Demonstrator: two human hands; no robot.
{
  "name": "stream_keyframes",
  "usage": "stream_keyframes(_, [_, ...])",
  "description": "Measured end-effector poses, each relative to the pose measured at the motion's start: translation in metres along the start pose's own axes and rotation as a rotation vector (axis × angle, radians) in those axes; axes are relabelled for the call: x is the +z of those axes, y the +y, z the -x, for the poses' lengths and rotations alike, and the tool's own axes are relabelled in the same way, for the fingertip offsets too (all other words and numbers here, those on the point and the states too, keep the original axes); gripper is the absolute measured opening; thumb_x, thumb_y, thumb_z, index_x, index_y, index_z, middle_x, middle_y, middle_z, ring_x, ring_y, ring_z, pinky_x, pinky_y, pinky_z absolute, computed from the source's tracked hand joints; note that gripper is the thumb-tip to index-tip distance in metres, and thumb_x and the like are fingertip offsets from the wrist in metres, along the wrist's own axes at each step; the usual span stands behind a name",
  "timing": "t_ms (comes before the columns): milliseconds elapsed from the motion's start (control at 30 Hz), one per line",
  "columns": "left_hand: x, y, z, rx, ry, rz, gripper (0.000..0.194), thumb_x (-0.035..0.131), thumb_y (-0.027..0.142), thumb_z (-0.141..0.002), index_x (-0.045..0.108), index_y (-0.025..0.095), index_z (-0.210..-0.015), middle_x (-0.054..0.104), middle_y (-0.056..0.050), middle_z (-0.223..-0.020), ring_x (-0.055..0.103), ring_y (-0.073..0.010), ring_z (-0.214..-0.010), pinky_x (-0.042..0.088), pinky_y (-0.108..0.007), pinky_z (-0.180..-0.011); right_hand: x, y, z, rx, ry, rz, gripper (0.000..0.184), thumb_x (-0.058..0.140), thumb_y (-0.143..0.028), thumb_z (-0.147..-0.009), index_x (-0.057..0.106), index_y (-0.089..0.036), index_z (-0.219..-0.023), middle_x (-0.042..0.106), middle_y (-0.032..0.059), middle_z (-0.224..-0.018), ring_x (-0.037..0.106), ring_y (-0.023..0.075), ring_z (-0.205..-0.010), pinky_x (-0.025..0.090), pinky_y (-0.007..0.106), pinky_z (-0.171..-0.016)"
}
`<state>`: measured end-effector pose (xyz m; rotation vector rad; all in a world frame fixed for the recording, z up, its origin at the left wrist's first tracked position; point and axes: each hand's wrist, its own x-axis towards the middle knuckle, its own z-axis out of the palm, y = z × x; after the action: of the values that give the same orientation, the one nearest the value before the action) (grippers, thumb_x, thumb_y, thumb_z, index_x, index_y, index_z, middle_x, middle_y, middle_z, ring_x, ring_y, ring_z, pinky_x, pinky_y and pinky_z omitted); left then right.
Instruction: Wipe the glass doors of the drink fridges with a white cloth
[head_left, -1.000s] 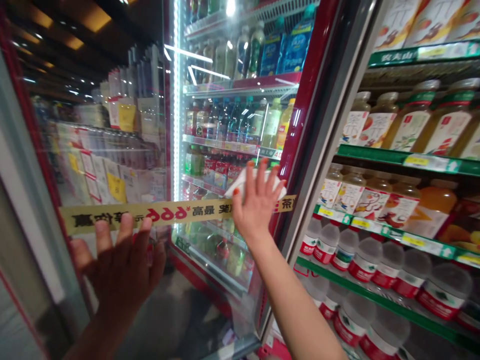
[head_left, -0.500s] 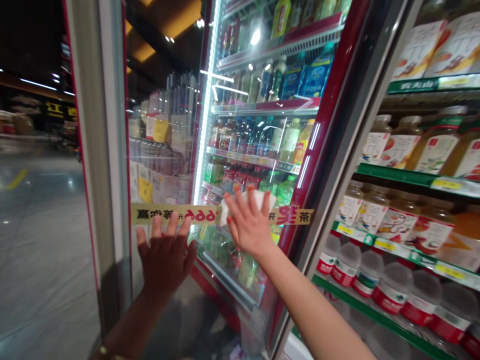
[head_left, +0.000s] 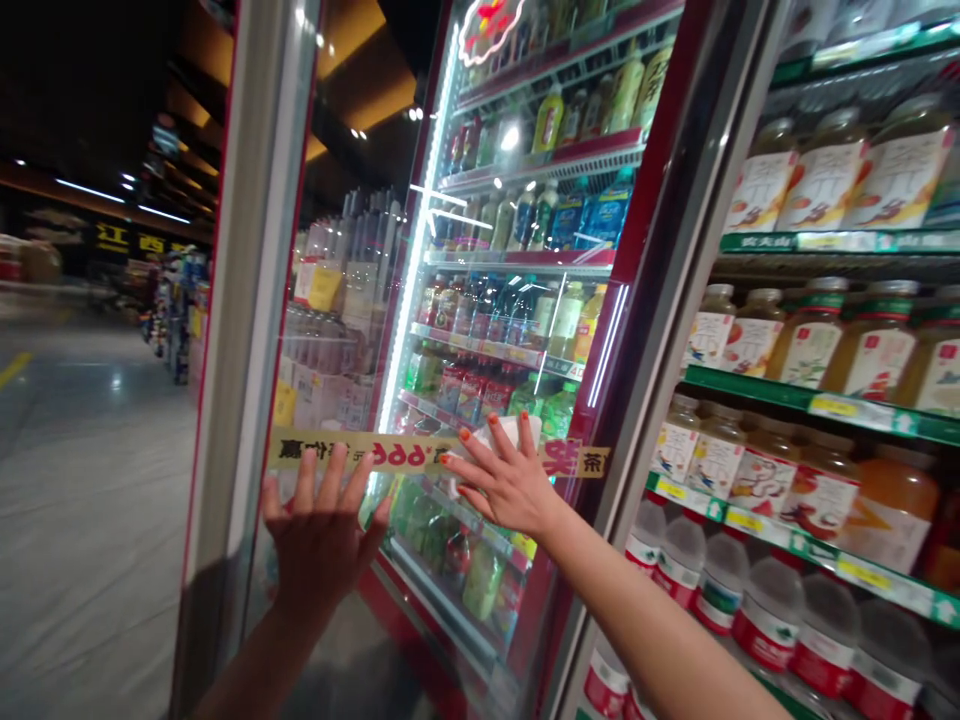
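Observation:
My right hand (head_left: pixel 510 490) presses a white cloth (head_left: pixel 514 429) against the inner side of a tall glass door (head_left: pixel 360 130). Its fingers are spread over the cloth, which shows only between and above them. My left hand (head_left: pixel 322 530) lies on the same glass toward the door's left frame, fingers apart and holding nothing. Both hands are at or just below a tan printed strip (head_left: pixel 405 455) stuck across the glass, its lettering reversed.
On the right, fridge shelves carry bottled drinks (head_left: pixel 802 345) and large red-labelled water bottles (head_left: pixel 772 605). Through the glass stands another lit drinks cooler (head_left: pixel 510 310). The door's pale left frame (head_left: pixel 232 350) borders a grey tiled floor (head_left: pixel 82 520).
The view has shifted, showing more upper shelves. My right hand has turned so its fingers point more to the left, still on the cloth. My left hand stays on the glass.

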<state>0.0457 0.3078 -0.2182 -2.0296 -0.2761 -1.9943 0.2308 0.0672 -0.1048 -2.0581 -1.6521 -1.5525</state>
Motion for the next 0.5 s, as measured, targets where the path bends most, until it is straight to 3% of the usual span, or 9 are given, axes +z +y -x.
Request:
stream_keyframes(33, [0.000, 0.000, 0.000, -0.004, -0.009, 0.001, 0.094, 0.081, 0.037, -0.094, 0.035, 0.026, -0.175, 0.050, -0.017, -0.172, 0.024, -0.0340, -0.174, 0.015, -0.068, -0.144, -0.001, 0.007, 0.008, -0.039, -0.018, -0.012, 0.052, 0.055, -0.059, -0.108, 0.058, -0.050, -0.159, 0.047, -0.0068, -0.179, 0.031, 0.0359, -0.172, 0.023, 0.080, -0.136])
stream_keyframes(67, [0.000, 0.000, -0.001, 0.000, -0.014, 0.002, 0.093, 0.081, 0.037, -0.094, 0.035, 0.025, -0.175, 0.051, -0.017, -0.171, 0.024, -0.0337, -0.175, 0.013, -0.068, -0.145, -0.005, 0.020, 0.012, 0.010, 0.008, 0.000, 0.053, 0.054, -0.056, -0.109, 0.056, -0.047, -0.162, 0.044, -0.0040, -0.181, 0.027, 0.0368, -0.174, 0.021, 0.082, -0.136])
stream_keyframes(167, [0.001, 0.000, -0.002, 0.027, 0.000, 0.005, 0.092, 0.081, 0.037, -0.094, 0.038, 0.020, -0.174, 0.052, -0.020, -0.170, 0.023, -0.0339, -0.175, 0.011, -0.066, -0.146, -0.023, 0.058, -0.008, 0.424, 0.201, 0.125, 0.063, 0.040, -0.043, -0.114, 0.037, -0.028, -0.175, 0.020, 0.0123, -0.190, 0.007, 0.0446, -0.177, 0.017, 0.092, -0.128])
stream_keyframes(233, [0.002, -0.001, -0.002, 0.024, 0.009, 0.012, 0.093, 0.082, 0.037, -0.093, 0.039, 0.020, -0.174, 0.051, -0.020, -0.170, 0.023, -0.0336, -0.175, 0.011, -0.065, -0.146, -0.030, 0.057, -0.037, 0.611, 0.290, 0.197, 0.066, 0.037, -0.040, -0.115, 0.027, -0.025, -0.179, 0.010, 0.0150, -0.191, 0.001, 0.0473, -0.177, 0.020, 0.094, -0.125])
stream_keyframes(300, [0.003, -0.002, -0.002, 0.014, 0.003, 0.011, 0.094, 0.082, 0.037, -0.093, 0.038, 0.021, -0.174, 0.051, -0.019, -0.171, 0.022, -0.0330, -0.175, 0.011, -0.065, -0.146, -0.028, 0.032, -0.057, 0.480, 0.227, 0.195, 0.066, 0.042, -0.044, -0.115, 0.029, -0.036, -0.178, 0.013, 0.0064, -0.192, 0.003, 0.0470, -0.177, 0.021, 0.093, -0.127])
stream_keyframes(367, [0.003, -0.002, -0.002, 0.007, -0.004, 0.009, 0.093, 0.081, 0.038, -0.094, 0.037, 0.022, -0.175, 0.051, -0.018, -0.170, 0.023, -0.0327, -0.175, 0.012, -0.065, -0.146, -0.024, 0.003, -0.059, 0.092, 0.019, 0.125, 0.062, 0.048, -0.053, -0.114, 0.033, -0.054, -0.173, 0.024, -0.0090, -0.189, 0.011, 0.0407, -0.177, 0.019, 0.087, -0.134])
stream_keyframes(433, [0.002, -0.001, -0.002, -0.003, -0.017, 0.015, 0.093, 0.079, 0.038, -0.095, 0.035, 0.024, -0.176, 0.052, -0.016, -0.170, 0.023, -0.0326, -0.175, 0.011, -0.066, -0.146, -0.023, -0.009, -0.050, -0.218, -0.155, 0.058, 0.058, 0.048, -0.060, -0.113, 0.034, -0.062, -0.170, 0.034, -0.0178, -0.184, 0.022, 0.0338, -0.176, 0.018, 0.080, -0.139])
stream_keyframes(467, [0.002, -0.001, -0.002, -0.005, -0.024, 0.018, 0.094, 0.079, 0.037, -0.095, 0.034, 0.024, -0.176, 0.053, -0.016, -0.170, 0.022, -0.0326, -0.175, 0.010, -0.066, -0.147, -0.024, -0.007, -0.048, -0.247, -0.176, 0.046, 0.058, 0.047, -0.062, -0.113, 0.034, -0.061, -0.170, 0.036, -0.0179, -0.183, 0.024, 0.0331, -0.175, 0.017, 0.079, -0.139])
stream_keyframes(500, [0.002, 0.000, -0.003, -0.005, -0.033, 0.020, 0.095, 0.080, 0.037, -0.094, 0.034, 0.023, -0.176, 0.053, -0.016, -0.170, 0.021, -0.0327, -0.175, 0.009, -0.066, -0.147, -0.027, 0.000, -0.049, -0.182, -0.148, 0.051, 0.059, 0.045, -0.061, -0.114, 0.034, -0.057, -0.171, 0.035, -0.0151, -0.184, 0.023, 0.0346, -0.175, 0.016, 0.080, -0.139])
